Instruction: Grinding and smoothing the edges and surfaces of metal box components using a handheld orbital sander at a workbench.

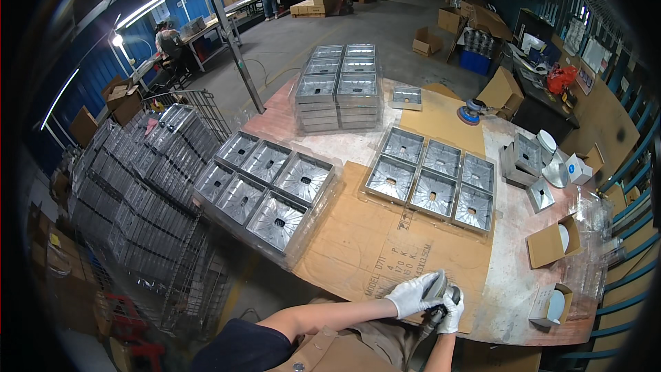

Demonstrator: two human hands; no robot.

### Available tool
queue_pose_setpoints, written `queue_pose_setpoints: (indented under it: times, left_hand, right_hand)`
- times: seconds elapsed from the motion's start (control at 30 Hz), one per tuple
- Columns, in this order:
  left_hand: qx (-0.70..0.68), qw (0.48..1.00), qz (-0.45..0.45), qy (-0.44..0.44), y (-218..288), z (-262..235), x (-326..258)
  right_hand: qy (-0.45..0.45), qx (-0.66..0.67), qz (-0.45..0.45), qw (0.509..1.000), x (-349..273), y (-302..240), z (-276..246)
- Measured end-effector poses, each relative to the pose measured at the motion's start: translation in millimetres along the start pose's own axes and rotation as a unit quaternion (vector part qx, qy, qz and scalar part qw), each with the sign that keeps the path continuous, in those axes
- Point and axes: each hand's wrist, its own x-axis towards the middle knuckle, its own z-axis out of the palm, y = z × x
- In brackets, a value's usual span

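My white-gloved left hand (413, 296) is closed on the grey round end of a hand-held sander (436, 314), close to the front edge of the table. At the sander's dark body, my white-gloved right hand (452, 310) grips from the other side; a hose trails down from it toward my lap. Gloves hide much of the tool. Beyond my hands, square metal trays with a central hole (432, 191) sit in two rows on flat cardboard (344, 248). To the left, another block of such trays (267, 193) rests at the table edge.
A taller stack of trays (337, 93) stands at the back, beside a single tray (406, 98) and a blue-padded sander (469, 113). Small open boxes (551, 242) with round discs line the right side. Stacked trays fill a wire cage (172, 289) at left. People work far off.
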Motion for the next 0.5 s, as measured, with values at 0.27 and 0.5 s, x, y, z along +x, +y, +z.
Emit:
queue_pose_setpoints:
  times: [0.27, 0.5]
  left_hand:
    - [0.003, 1.000, 0.005, -0.001, 1.2, -0.3, 1.0]
    - [-0.002, 1.000, 0.000, 0.000, 2.4, -1.9, 0.5]
  right_hand:
    - [0.000, -0.001, -0.007, 1.000, 2.3, 3.1, -4.0]
    - [0.000, 0.004, 0.004, 1.000, 0.2, -0.3, -1.0]
